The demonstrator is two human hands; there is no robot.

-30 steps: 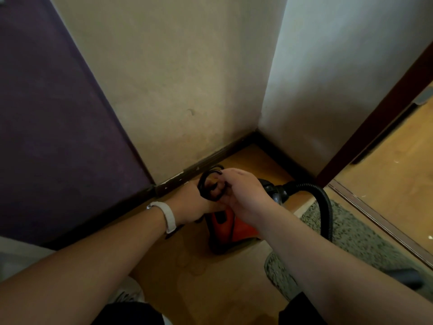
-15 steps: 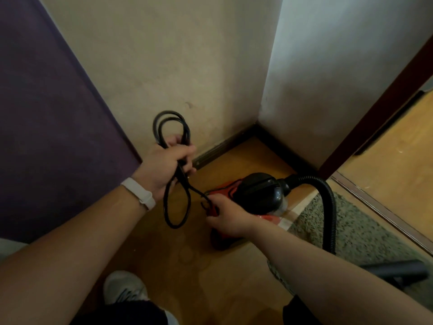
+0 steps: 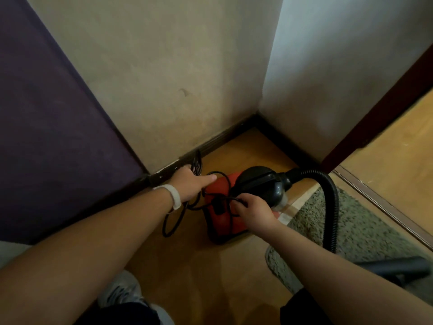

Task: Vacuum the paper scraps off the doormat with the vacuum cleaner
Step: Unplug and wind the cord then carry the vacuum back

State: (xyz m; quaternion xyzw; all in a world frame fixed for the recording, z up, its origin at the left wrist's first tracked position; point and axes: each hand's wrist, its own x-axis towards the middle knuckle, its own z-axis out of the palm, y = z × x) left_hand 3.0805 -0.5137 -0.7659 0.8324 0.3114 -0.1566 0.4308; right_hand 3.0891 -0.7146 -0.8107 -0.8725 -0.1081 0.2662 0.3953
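Observation:
A small red and black vacuum cleaner [image 3: 221, 221] sits on the wooden floor in the corner of the room. Its black ribbed hose [image 3: 331, 202] arcs right and down over the grey-green shaggy doormat [image 3: 365, 233]. My left hand [image 3: 189, 186] holds loops of the black power cord [image 3: 172, 224] just left of the vacuum, low near the baseboard. My right hand [image 3: 254, 211] rests on the vacuum's red body and pinches a strand of the same cord. No paper scraps are visible on the mat.
Cream walls meet in a corner behind the vacuum, with a dark baseboard [image 3: 218, 141]. A purple panel [image 3: 46, 125] fills the left. A dark door frame [image 3: 384, 102] and threshold strip run along the right. The vacuum's dark tube [image 3: 398, 266] lies on the mat. My shoe [image 3: 121, 289] is below.
My left hand has come down from chest height to beside the vacuum, with the cord loops still in it. My right hand has stayed on the vacuum's body with the cord.

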